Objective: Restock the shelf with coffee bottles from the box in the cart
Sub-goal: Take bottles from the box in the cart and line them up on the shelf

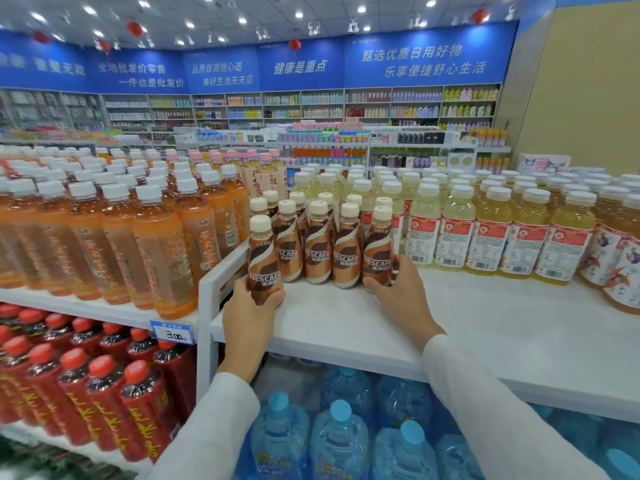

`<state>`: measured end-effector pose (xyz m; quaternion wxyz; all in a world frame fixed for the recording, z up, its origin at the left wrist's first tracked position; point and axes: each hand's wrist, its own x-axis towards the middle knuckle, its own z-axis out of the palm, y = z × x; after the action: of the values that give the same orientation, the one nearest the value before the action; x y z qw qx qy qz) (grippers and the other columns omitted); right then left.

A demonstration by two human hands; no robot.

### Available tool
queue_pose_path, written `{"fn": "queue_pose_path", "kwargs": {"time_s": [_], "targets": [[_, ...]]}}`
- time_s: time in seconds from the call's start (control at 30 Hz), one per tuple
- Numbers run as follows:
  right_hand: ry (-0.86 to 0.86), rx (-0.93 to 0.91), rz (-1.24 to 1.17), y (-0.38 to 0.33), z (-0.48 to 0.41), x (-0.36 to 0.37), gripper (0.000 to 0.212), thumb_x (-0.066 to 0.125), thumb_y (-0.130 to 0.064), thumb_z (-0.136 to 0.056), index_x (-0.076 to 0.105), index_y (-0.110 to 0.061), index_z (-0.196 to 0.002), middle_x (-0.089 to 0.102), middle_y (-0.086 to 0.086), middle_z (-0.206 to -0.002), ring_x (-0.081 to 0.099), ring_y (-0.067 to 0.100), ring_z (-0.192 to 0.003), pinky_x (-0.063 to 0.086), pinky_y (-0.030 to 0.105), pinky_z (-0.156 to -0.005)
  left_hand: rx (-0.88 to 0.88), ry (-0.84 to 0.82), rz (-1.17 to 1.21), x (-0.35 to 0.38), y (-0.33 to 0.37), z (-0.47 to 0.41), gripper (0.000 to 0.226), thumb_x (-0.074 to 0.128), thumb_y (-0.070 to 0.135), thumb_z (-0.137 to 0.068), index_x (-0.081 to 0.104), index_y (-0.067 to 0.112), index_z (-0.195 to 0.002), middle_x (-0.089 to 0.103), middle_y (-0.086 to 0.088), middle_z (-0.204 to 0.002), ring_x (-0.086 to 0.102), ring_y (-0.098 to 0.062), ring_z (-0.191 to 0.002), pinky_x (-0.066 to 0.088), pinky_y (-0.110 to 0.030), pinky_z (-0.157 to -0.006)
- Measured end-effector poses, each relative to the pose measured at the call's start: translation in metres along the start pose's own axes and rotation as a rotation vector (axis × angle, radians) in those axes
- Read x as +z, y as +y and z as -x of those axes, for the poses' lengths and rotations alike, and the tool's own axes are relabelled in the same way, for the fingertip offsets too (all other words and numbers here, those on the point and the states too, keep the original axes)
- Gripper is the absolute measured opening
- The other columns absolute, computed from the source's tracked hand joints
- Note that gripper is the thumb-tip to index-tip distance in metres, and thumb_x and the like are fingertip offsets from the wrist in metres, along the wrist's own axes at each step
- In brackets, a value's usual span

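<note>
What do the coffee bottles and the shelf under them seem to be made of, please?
The coffee bottles look like plastic in glossy printed sleeves, given their sheen. The shelf looks like matte white laminated board, faintly marbled, though painted metal is possible.

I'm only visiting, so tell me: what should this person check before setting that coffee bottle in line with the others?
1. Left hand grips the coffee bottle round its lower half: ok.
2. That bottle upright, label facing forward: ok.
3. Bare shelf in front of the row: ok.
4. Right hand holds the end bottle of the row: ok.
5. Held bottle's base already down on the shelf: cannot tell, the hand hides it.
</note>
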<state>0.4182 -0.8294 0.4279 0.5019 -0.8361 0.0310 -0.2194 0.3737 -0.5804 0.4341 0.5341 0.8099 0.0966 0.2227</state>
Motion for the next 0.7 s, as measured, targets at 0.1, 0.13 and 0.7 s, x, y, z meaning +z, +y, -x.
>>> {"fn": "queue_pose_path", "kwargs": {"time_s": [0.1,0.13,0.7], "targets": [[0.003,-0.002,-0.012,0.001,0.0,0.0,0.064,0.08,-0.031,-0.084,0.044,-0.023,-0.136,0.055,-0.001,-0.136,0.056,0.021,-0.121,0.048,0.045,-0.106,-0.021,0.051,-0.046,0.005,-0.006,-0.019,0.059,0.076,0.034,-0.087,0.053,0.018,-0.139,0.059,-0.002,-0.139,0.055,-0.024,-0.13,0.038,-0.041,-0.113],[0.003,-0.003,-0.017,0.001,0.001,0.0,0.063,0.08,-0.031,-0.085,0.044,-0.023,-0.136,0.055,-0.001,-0.135,0.056,0.021,-0.121,0.048,0.044,-0.106,-0.021,0.068,-0.06,0.007,-0.008,-0.023,0.057,0.078,0.035,-0.086,0.057,0.016,-0.137,0.061,-0.003,-0.136,0.056,-0.024,-0.127,0.039,-0.039,-0.111],[-0.008,0.004,-0.013,0.002,0.0,-0.002,0.063,0.081,-0.029,-0.084,0.045,-0.021,-0.135,0.055,0.0,-0.134,0.057,0.022,-0.12,0.048,0.045,-0.105,-0.051,0.207,-0.267,0.02,-0.006,-0.025,0.051,0.063,0.041,-0.096,0.056,0.009,-0.135,0.065,-0.013,-0.13,0.061,-0.032,-0.119,0.046,-0.043,-0.107]]}}
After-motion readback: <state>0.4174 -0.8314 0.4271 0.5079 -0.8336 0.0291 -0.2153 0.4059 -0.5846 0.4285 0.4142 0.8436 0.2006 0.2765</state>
